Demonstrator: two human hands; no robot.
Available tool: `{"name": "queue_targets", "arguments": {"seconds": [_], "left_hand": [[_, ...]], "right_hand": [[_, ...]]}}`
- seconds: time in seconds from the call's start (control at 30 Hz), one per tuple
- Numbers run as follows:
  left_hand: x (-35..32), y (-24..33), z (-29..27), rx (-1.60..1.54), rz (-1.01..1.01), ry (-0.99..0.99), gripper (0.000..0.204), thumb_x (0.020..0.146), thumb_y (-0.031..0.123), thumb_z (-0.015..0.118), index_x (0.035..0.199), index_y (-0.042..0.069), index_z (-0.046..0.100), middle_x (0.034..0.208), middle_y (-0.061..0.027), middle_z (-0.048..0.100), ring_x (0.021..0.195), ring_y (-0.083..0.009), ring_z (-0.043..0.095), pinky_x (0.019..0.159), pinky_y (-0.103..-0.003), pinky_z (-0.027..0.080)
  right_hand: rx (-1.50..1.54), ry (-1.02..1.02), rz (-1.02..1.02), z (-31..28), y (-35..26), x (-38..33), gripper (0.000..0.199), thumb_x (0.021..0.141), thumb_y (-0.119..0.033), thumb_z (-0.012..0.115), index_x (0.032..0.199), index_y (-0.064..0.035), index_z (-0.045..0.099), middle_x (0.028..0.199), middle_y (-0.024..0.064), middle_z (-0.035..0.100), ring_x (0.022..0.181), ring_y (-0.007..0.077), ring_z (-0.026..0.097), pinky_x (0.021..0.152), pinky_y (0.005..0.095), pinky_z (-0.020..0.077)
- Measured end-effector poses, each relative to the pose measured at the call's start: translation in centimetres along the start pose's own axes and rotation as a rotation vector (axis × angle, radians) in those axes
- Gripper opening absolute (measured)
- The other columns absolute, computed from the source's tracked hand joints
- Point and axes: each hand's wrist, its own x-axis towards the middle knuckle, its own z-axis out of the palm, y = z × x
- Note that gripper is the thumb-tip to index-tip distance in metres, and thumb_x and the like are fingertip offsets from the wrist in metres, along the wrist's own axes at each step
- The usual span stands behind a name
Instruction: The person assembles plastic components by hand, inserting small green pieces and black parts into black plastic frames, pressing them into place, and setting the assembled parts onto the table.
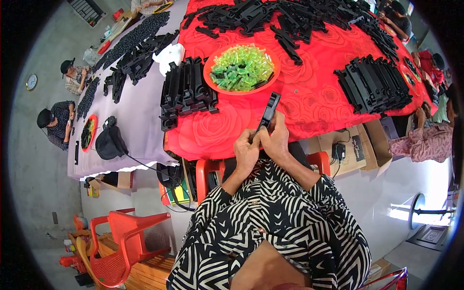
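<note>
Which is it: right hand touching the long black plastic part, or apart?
Touching: the head view shows the right hand gripping the part at its near end.

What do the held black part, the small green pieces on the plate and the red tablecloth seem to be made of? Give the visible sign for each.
Held black part: probably moulded plastic, smooth, with soft highlights; painted metal is possible.
Small green pieces: likely glossy plastic, since they look translucent; glass is possible.
Red tablecloth: seemingly smooth fabric, printed with roses; its edge hangs loosely.
</note>
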Motion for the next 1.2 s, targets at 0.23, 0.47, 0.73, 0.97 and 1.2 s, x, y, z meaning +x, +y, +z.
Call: {"name": "queue_targets", "arguments": {"seconds": [0.23, 0.47, 0.73, 0.97, 1.2], "left_hand": [[0.1, -1.9, -0.7, 0.108, 0.001, -0.017, 0.007, 0.081, 0.004, 0.055, 0.082, -0.003, 0.058, 0.066, -0.0009, 0.057, 0.059, -0.0053, 0.048, 0.051, -0.021, 0.039], [0.6, -2.4, -0.4, 0.047, 0.025, -0.122, 0.011, 0.081, 0.003, 0.054, 0.089, -0.004, 0.056, 0.069, -0.0066, 0.059, 0.062, -0.0101, 0.052, 0.056, -0.025, 0.042], [0.3, -2.2, -0.4, 0.274, 0.026, -0.125, 0.015, 0.079, 0.003, 0.051, 0.092, -0.003, 0.055, 0.068, -0.0155, 0.058, 0.06, -0.0214, 0.057, 0.057, -0.032, 0.043], [-0.2, -1.0, -0.4, 0.424, 0.008, -0.057, 0.013, 0.08, 0.009, 0.051, 0.088, 0.0, 0.055, 0.064, -0.0163, 0.056, 0.058, -0.0278, 0.057, 0.055, -0.037, 0.04], [-0.3, -1.3, -0.3, 0.45, 0.024, 0.001, 0.014, 0.078, 0.011, 0.052, 0.086, 0.0, 0.056, 0.066, -0.0191, 0.057, 0.063, -0.034, 0.057, 0.057, -0.039, 0.041]], "right_hand": [[0.035, 0.022, 0.068, 0.5, 0.7, 0.0, 0.035, 0.068, -0.005, 0.055, 0.099, 0.0017, 0.04, 0.079, 0.0145, 0.053, 0.073, 0.0247, 0.055, 0.068, 0.0367, 0.0442], [0.041, 0.078, 0.071, 0.2, 1.5, 0.5, 0.025, 0.067, -0.003, 0.055, 0.088, -0.0008, 0.041, 0.074, 0.0079, 0.05, 0.067, 0.0169, 0.049, 0.061, 0.0306, 0.0416], [0.184, 0.058, 0.074, 0.1, 2.2, 1.2, 0.022, 0.067, 0.003, 0.053, 0.085, -0.0024, 0.042, 0.074, 0.0016, 0.048, 0.066, 0.0083, 0.045, 0.058, 0.0236, 0.0392], [0.134, 0.004, 0.112, 0.0, 2.0, 1.0, 0.021, 0.068, 0.004, 0.053, 0.084, -0.0027, 0.04, 0.077, 0.0016, 0.047, 0.067, 0.0074, 0.044, 0.056, 0.0224, 0.0382], [0.208, -0.008, 0.046, 0.5, 2.8, 0.8, 0.021, 0.069, 0.003, 0.051, 0.084, -0.0031, 0.038, 0.077, 0.0013, 0.045, 0.069, 0.0074, 0.043, 0.059, 0.0224, 0.0373]]}}
